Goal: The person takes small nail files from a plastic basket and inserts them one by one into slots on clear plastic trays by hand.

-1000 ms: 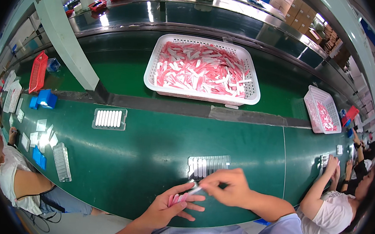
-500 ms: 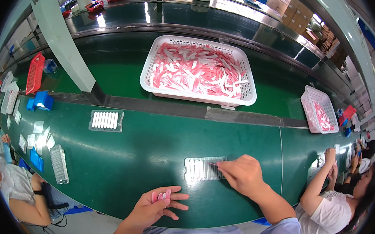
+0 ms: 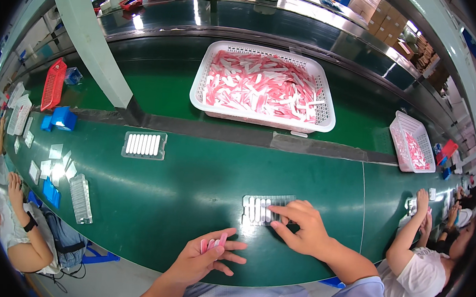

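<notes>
My left hand (image 3: pixel 208 255) is palm-up near the table's front edge, thumb closed over several small pink-and-white strips (image 3: pixel 212 244). Its other fingers spread to the right. My right hand (image 3: pixel 301 227) is over a clear plastic tray (image 3: pixel 284 199) with narrow slots. Its index fingertip touches a white, round-ended strip (image 3: pixel 268 210) in the tray, and the thumb stays apart from the finger. More white strips (image 3: pixel 251 209) lie side by side in the slots to the left. My right fingers hide the tray's right part.
A second clear tray (image 3: pixel 144 145) full of white strips lies farther left. Beyond the dark ledge stands a white basket (image 3: pixel 262 119) heaped with pink-and-white strips. Left are an empty tray (image 3: pixel 81 199), blue boxes (image 3: pixel 63 118) and a red basket (image 3: pixel 53 85). Co-workers sit on both sides.
The pink piece my right fingers pinched is no longer visible there. Those fingers have parted, and the index rests on a white strip in the tray. My left hand keeps its strips.
</notes>
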### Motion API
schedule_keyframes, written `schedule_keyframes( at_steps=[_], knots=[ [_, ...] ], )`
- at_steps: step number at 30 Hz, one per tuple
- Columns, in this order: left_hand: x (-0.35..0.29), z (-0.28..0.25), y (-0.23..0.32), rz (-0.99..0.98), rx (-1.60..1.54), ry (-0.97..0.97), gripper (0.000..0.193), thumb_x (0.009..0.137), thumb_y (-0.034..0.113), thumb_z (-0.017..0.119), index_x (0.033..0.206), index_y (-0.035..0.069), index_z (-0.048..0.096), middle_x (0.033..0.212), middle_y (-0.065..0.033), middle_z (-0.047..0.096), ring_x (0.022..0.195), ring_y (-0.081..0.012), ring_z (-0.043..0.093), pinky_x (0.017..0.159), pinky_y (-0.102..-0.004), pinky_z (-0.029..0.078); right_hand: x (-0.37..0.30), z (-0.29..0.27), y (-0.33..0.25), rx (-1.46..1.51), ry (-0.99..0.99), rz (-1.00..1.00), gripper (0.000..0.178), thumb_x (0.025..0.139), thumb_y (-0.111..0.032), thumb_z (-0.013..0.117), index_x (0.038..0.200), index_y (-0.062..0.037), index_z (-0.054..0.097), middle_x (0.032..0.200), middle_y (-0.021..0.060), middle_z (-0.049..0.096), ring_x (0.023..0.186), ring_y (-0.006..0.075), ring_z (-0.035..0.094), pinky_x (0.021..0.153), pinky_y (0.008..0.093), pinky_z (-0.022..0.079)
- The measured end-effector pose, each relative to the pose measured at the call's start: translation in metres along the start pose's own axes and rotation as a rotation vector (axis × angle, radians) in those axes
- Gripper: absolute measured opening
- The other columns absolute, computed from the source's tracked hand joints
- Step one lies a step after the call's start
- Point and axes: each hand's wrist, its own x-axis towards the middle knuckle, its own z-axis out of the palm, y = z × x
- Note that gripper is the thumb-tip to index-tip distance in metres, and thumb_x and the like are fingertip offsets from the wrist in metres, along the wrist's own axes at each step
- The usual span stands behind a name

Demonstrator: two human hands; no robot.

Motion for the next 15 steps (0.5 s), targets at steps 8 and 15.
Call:
schedule_keyframes(
  at_steps=[8,15],
  knots=[
    [0.018,0.026,-0.001,0.033,0.226,-0.069,0.051,0.110,0.012,0.048,0.156,-0.005,0.036,0.138,-0.0246,0.063,0.112,-0.0330,0.072,0.074,-0.0354,0.066,0.010,0.015,-0.029,0.366,-0.207,0.021,0.017,0.086,-0.013,0.078,0.103,-0.0119,0.077,0.072,0.0006,0.058,0.065,0.0184,0.057,0.065,0.0340,0.045],
    [0.003,-0.009,-0.002,0.005,-0.060,-0.091,0.055,0.106,0.002,0.050,0.157,-0.006,0.033,0.141,-0.0292,0.059,0.114,-0.0368,0.071,0.071,-0.0350,0.065,0.012,-0.019,0.000,-0.186,0.149,-0.296,0.012,0.079,-0.011,0.083,0.088,-0.0093,0.077,0.068,-0.0016,0.051,0.063,0.0177,0.052,0.063,0.0337,0.041]
  ],
)
